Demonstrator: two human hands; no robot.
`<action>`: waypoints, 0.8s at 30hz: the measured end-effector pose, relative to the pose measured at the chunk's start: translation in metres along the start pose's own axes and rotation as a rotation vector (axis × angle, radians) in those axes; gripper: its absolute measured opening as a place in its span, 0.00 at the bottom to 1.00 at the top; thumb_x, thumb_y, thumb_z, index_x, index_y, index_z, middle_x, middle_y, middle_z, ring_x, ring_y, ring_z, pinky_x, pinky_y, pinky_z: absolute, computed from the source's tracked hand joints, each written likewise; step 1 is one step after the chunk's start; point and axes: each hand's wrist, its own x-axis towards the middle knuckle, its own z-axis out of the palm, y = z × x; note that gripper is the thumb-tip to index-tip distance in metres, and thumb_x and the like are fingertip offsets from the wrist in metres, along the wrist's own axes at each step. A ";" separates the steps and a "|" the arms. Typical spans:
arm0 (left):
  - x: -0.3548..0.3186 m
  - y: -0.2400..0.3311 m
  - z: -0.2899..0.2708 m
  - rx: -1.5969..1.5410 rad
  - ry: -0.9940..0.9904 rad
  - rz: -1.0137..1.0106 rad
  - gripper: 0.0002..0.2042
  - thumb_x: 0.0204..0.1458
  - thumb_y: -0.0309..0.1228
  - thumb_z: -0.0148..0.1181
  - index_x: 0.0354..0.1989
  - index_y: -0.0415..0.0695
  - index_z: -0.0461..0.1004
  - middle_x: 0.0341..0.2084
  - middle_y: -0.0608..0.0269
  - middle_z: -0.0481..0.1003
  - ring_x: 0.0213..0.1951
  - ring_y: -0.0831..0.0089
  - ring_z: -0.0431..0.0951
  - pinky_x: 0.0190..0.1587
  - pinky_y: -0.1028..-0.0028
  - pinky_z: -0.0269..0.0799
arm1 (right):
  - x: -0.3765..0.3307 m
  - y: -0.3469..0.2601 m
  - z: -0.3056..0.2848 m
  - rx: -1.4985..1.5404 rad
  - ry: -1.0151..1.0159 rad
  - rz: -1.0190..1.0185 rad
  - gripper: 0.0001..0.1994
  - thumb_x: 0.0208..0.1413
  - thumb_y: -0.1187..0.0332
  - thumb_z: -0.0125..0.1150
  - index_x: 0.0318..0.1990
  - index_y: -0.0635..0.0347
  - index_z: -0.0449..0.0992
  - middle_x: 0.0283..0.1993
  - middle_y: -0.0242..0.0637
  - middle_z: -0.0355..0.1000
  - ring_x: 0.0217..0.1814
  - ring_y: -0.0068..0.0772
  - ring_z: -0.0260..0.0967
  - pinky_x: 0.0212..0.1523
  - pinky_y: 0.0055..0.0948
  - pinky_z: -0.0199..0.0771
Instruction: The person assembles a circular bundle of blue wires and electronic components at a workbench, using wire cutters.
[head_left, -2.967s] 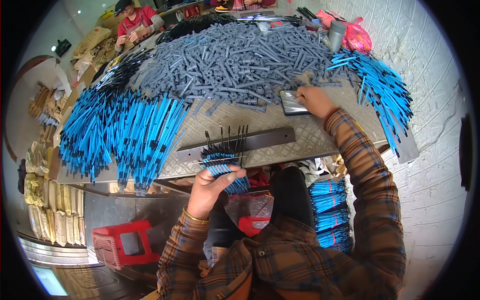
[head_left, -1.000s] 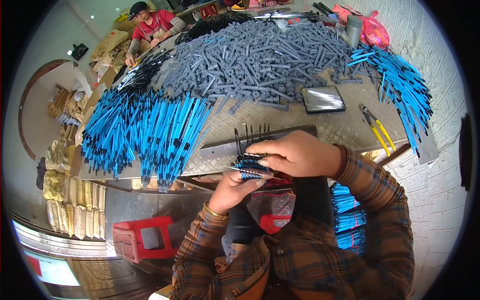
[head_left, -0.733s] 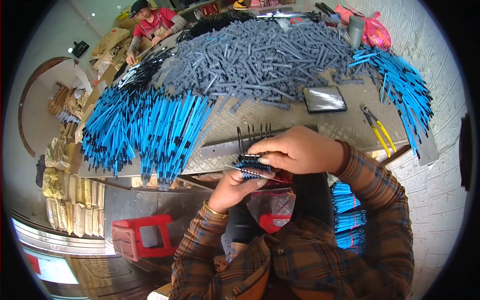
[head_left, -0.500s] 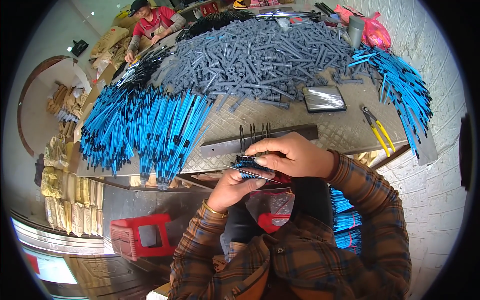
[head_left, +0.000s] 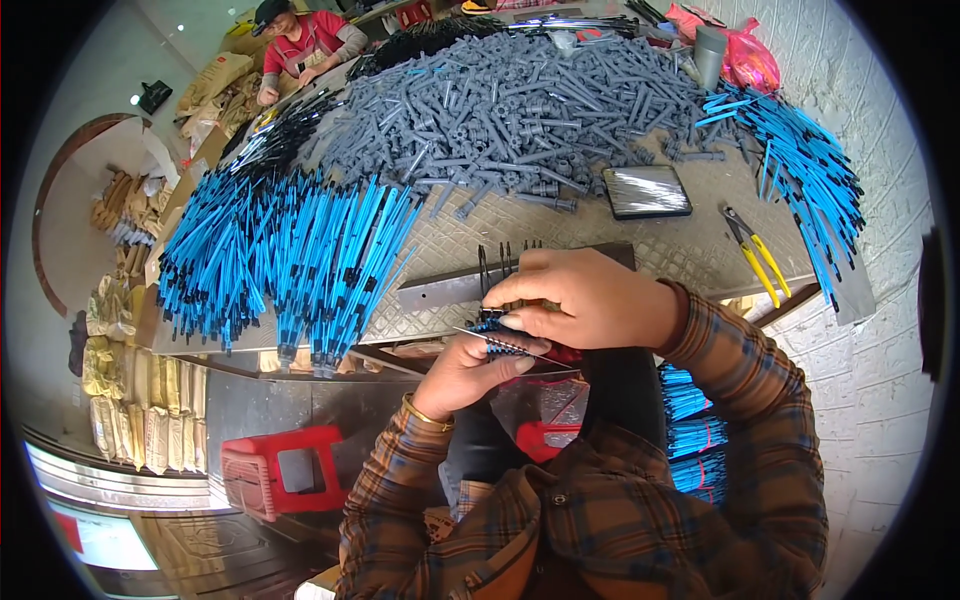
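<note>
Bundle [head_left: 488, 325]: blue-and-black sticks, held at the near edge of the table [head_left: 700, 262], a few black tips raised toward 12 o'clock
Left hand [head_left: 455, 378]: clamped around the bundle from 7 o'clock
Right hand [head_left: 590, 298]: bent over the bundle from 3 o'clock; whether anything is pinched cannot be told
Thin rod [head_left: 520, 349]: slanted across the bundle from 10 to 4 o'clock
Flat case [head_left: 648, 192]: set at about 2 o'clock from the bundle
Grey pieces [head_left: 500, 115]: heaped at 12 o'clock

Blue rods [head_left: 486, 325] in left grip [head_left: 462, 376]
</note>
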 end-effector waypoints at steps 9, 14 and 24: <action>-0.004 0.007 -0.001 -0.122 0.014 -0.043 0.10 0.54 0.22 0.53 0.44 0.39 0.73 0.42 0.63 0.75 0.46 0.76 0.72 0.50 0.75 0.66 | 0.004 0.007 0.012 0.104 0.108 -0.010 0.12 0.52 0.70 0.56 0.44 0.59 0.74 0.30 0.41 0.67 0.31 0.39 0.67 0.31 0.32 0.66; -0.005 -0.002 -0.003 -0.271 0.013 0.023 0.11 0.55 0.22 0.51 0.46 0.39 0.71 0.42 0.59 0.75 0.47 0.72 0.72 0.52 0.72 0.65 | 0.006 0.008 0.003 0.083 0.058 0.005 0.12 0.53 0.71 0.55 0.44 0.59 0.75 0.30 0.41 0.66 0.30 0.39 0.66 0.31 0.31 0.65; -0.002 -0.012 0.008 -0.304 0.195 0.197 0.07 0.54 0.20 0.52 0.41 0.38 0.70 0.37 0.54 0.76 0.42 0.67 0.76 0.48 0.69 0.70 | 0.011 0.002 -0.003 0.037 0.040 -0.010 0.12 0.53 0.72 0.53 0.45 0.59 0.75 0.30 0.41 0.65 0.31 0.40 0.66 0.32 0.31 0.65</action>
